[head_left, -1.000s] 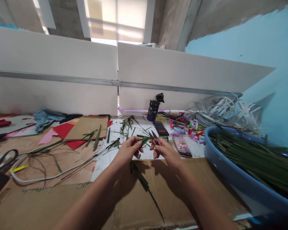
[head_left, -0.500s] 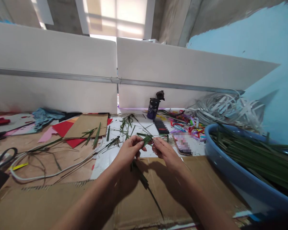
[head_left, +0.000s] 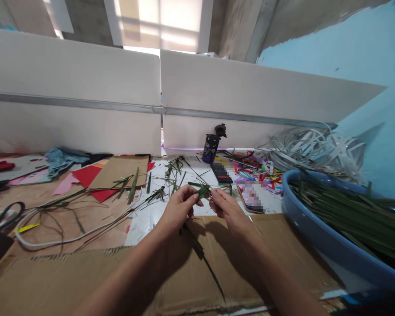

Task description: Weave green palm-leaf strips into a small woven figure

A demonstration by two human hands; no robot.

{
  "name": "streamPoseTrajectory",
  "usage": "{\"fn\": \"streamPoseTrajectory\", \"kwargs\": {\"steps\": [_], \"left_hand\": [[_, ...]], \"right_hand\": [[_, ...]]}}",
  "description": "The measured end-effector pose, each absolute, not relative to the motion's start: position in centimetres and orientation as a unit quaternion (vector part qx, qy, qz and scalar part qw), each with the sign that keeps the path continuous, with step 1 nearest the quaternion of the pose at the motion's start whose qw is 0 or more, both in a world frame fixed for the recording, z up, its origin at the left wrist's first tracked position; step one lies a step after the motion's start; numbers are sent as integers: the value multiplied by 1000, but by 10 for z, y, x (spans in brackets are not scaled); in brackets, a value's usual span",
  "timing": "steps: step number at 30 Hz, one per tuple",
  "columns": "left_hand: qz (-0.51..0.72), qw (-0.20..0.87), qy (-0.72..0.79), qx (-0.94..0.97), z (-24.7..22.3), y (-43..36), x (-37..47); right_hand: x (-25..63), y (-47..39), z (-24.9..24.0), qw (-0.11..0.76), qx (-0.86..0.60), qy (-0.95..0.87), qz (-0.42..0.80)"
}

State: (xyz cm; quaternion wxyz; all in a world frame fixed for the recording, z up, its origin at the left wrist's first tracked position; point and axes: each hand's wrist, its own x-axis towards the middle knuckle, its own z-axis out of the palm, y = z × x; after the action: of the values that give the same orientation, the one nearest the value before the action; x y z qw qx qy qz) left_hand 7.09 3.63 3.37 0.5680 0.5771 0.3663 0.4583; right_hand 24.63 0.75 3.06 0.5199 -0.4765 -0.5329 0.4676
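Between my two hands is a piece of folded or woven green leaf strip (head_left: 203,191), held just above the table. My left hand (head_left: 181,204) pinches its left side between thumb and fingers. At its right edge, the fingertips of my right hand (head_left: 224,205) are closed on the same leaf. Below my left hand, a long dark green leaf strip (head_left: 197,250) trails over a brown cardboard sheet (head_left: 184,281). Leaf scraps (head_left: 175,170) lie on the white surface beyond my hands.
At right stands a blue basin (head_left: 311,235) full of long green leaves (head_left: 352,219). A dark bottle (head_left: 210,148) with its lid up, a black phone-like device (head_left: 221,173) and a phone (head_left: 252,196) lie beyond my hands. White cable (head_left: 69,241) curves at left; plastic strapping (head_left: 312,149) is heaped back right.
Both hands keep their grip on the leaf with only slight finger movement. The whole view has shifted very slightly.
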Motion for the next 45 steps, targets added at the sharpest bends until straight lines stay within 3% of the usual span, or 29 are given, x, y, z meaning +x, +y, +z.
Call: {"fn": "streamPoseTrajectory", "kwargs": {"steps": [45], "left_hand": [[443,579,364,580,37,37,69]], "right_hand": [[249,8,25,532,-483,-532,448]]}}
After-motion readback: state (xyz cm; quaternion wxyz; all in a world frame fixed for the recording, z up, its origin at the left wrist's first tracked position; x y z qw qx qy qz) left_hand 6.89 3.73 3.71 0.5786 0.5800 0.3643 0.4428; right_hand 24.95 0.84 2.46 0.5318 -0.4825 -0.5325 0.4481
